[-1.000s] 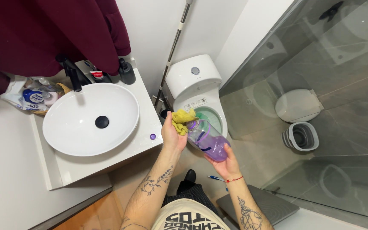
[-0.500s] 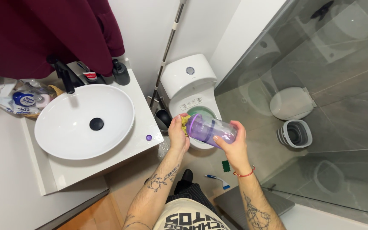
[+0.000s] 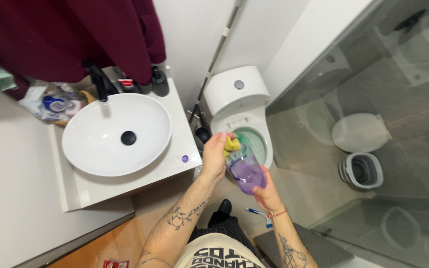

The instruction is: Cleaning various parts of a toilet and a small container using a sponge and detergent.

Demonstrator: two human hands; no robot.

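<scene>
Both grips closed: bottle (image 3: 247, 171), yellow cloth (image 3: 232, 145).

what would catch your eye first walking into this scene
Probably the two tattooed arms at the centre: the right hand holds a purple bottle tipped above the open toilet, its neck against a yellow cloth in the left hand. Next, the large white oval basin at left, under a dark red garment.

White walls, grey tiled floor (image 3: 323, 168) (glossy), glass shower screen (image 3: 373, 74), white vanity (image 3: 95, 191).
</scene>
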